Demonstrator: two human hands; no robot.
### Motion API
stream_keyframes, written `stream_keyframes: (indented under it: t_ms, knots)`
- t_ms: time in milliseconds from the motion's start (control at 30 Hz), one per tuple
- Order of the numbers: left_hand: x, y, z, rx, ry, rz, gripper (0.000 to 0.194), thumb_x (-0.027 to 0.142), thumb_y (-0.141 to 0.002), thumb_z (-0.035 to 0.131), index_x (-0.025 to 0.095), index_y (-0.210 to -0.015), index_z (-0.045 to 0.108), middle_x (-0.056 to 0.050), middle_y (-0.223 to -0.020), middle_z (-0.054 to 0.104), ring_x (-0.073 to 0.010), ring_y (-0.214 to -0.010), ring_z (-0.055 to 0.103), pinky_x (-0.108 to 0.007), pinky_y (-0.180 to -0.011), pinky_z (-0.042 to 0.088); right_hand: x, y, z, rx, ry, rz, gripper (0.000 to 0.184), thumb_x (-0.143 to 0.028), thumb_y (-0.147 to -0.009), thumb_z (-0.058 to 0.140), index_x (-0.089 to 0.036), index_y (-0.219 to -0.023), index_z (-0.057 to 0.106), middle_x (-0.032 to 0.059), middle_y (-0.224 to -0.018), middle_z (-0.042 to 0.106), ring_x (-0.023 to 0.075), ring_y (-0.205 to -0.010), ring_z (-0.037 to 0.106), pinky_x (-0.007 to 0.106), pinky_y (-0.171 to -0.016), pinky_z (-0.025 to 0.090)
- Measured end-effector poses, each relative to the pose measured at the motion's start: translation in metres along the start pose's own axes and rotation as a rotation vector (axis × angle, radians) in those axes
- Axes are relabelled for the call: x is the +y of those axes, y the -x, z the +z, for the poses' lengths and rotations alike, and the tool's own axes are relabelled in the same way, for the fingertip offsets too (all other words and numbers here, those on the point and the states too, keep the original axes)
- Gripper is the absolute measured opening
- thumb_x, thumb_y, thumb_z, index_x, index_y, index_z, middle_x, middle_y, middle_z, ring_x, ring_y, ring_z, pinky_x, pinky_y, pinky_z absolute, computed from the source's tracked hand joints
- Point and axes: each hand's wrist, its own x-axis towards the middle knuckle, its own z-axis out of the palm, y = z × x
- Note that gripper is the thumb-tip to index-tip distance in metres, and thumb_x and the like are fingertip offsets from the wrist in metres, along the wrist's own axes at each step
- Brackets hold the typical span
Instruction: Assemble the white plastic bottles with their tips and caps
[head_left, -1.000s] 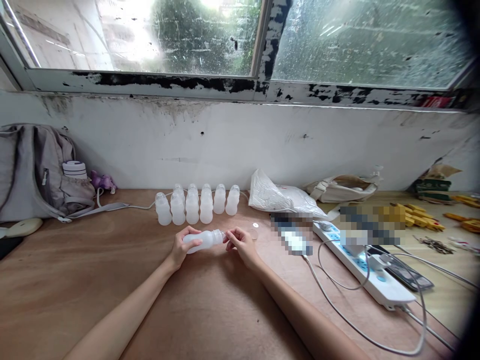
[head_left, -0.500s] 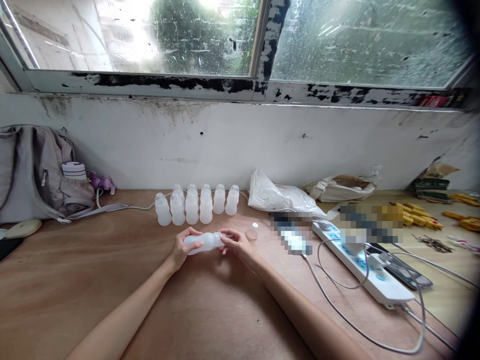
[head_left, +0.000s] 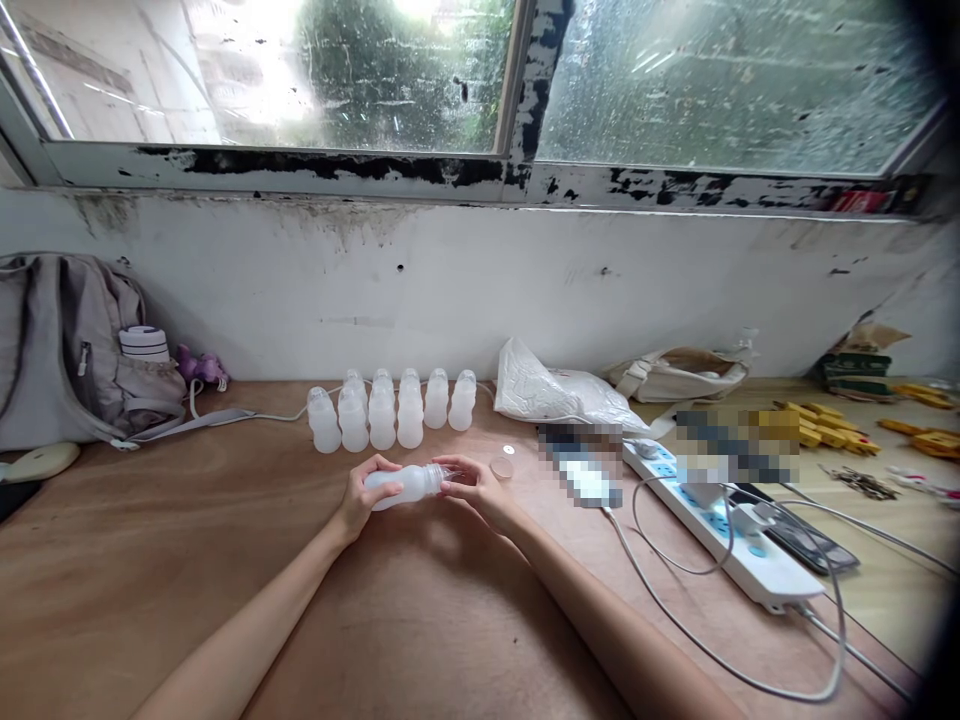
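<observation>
A small white plastic bottle lies on its side just above the wooden table, and my left hand is wrapped round its base. My right hand is closed in a pinch at the bottle's mouth, its fingertips on the clear cap end. A loose clear cap rests on the table to the right of my right hand, with a small round disc behind it. Several matching white bottles stand upright in a cluster behind my hands.
A grey backpack with a flask sits at the far left against the wall. A white plastic bag, a white power strip with cables, a phone and yellow parts lie at the right.
My right hand has moved in from beside the bottle's neck and closed over its mouth. The loose cap to the right is now uncovered. My left hand has kept its hold.
</observation>
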Motion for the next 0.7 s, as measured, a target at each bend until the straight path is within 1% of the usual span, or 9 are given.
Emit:
stream_keyframes:
  t_ms: [100,167,233,300,400,500,567,633,700]
  knots:
    - [-0.001,0.0,0.0,0.008,0.002,0.004,0.022,0.03,-0.056,0.064,0.015,-0.07,0.058,0.002,-0.063,0.057,-0.0119,-0.056,0.05,-0.021,-0.052,0.037,0.0,0.0,0.0,0.001,0.001,0.002,0.037,-0.023,-0.059,0.07,-0.02,-0.095,0.062,0.0034,-0.087,0.064,0.0151,-0.075,0.06,0.03,-0.071,0.048]
    - [-0.002,-0.001,0.0,0.007,0.003,0.007,0.022,0.029,-0.056,0.064,0.015,-0.071,0.058,0.003,-0.062,0.056,-0.0115,-0.056,0.05,-0.021,-0.052,0.037,0.002,0.0,0.001,0.011,0.013,0.011,0.036,-0.026,-0.061,0.069,-0.019,-0.095,0.061,0.0032,-0.084,0.064,0.014,-0.07,0.06,0.029,-0.069,0.049]
    - [-0.002,-0.001,0.0,0.0,-0.003,0.009,0.022,0.029,-0.056,0.065,0.015,-0.071,0.058,0.002,-0.063,0.056,-0.0115,-0.056,0.05,-0.021,-0.051,0.037,0.004,-0.001,0.001,0.051,0.045,0.035,0.032,-0.032,-0.064,0.067,-0.016,-0.091,0.061,0.0024,-0.075,0.064,0.0123,-0.061,0.06,0.026,-0.061,0.049]
    - [-0.002,-0.001,-0.001,-0.014,-0.015,0.006,0.022,0.029,-0.055,0.065,0.014,-0.071,0.058,0.002,-0.063,0.057,-0.0119,-0.056,0.05,-0.021,-0.052,0.037,0.006,-0.002,0.002,0.101,0.108,0.077,0.031,-0.039,-0.065,0.064,-0.013,-0.082,0.06,0.0006,-0.061,0.062,0.0107,-0.049,0.057,0.023,-0.05,0.047]
    - [-0.001,0.0,-0.001,-0.042,-0.046,0.013,0.023,0.03,-0.055,0.065,0.014,-0.071,0.058,0.001,-0.064,0.058,-0.0124,-0.057,0.049,-0.021,-0.052,0.036,0.007,-0.004,0.003,0.139,0.227,0.138,0.038,-0.05,-0.067,0.057,-0.013,-0.068,0.055,-0.0015,-0.048,0.056,0.0088,-0.037,0.051,0.018,-0.036,0.04]
    - [-0.001,0.001,-0.001,-0.075,-0.065,0.033,0.023,0.03,-0.056,0.066,0.014,-0.072,0.058,0.001,-0.065,0.058,-0.0118,-0.056,0.048,-0.021,-0.052,0.035,0.008,-0.003,0.003,0.129,0.338,0.188,0.047,-0.058,-0.071,0.046,-0.013,-0.058,0.051,-0.0019,-0.041,0.052,0.0066,-0.029,0.043,0.017,-0.029,0.03]
    - [-0.003,0.001,0.0,-0.095,-0.061,0.039,0.023,0.029,-0.056,0.066,0.014,-0.071,0.058,0.001,-0.067,0.058,-0.0112,-0.056,0.047,-0.02,-0.052,0.034,0.01,-0.003,0.003,0.125,0.432,0.199,0.056,-0.062,-0.075,0.036,-0.014,-0.05,0.049,-0.0025,-0.032,0.045,0.006,-0.025,0.038,0.018,-0.028,0.025]
    - [-0.004,0.001,0.0,-0.098,-0.048,0.042,0.023,0.028,-0.055,0.067,0.014,-0.071,0.059,0.001,-0.066,0.057,-0.0106,-0.056,0.047,-0.02,-0.052,0.033,0.011,-0.002,0.003,0.137,0.526,0.176,0.062,-0.063,-0.077,0.027,-0.015,-0.043,0.046,-0.0031,-0.026,0.037,0.0058,-0.024,0.034,0.019,-0.028,0.024]
    - [-0.006,0.001,-0.001,-0.089,-0.035,0.045,0.022,0.027,-0.056,0.067,0.014,-0.071,0.059,0.002,-0.065,0.056,-0.0102,-0.056,0.046,-0.019,-0.052,0.033,0.012,-0.002,0.003,0.145,0.579,0.155,0.065,-0.063,-0.078,0.021,-0.015,-0.043,0.046,-0.0031,-0.026,0.035,0.0059,-0.024,0.034,0.019,-0.029,0.024]
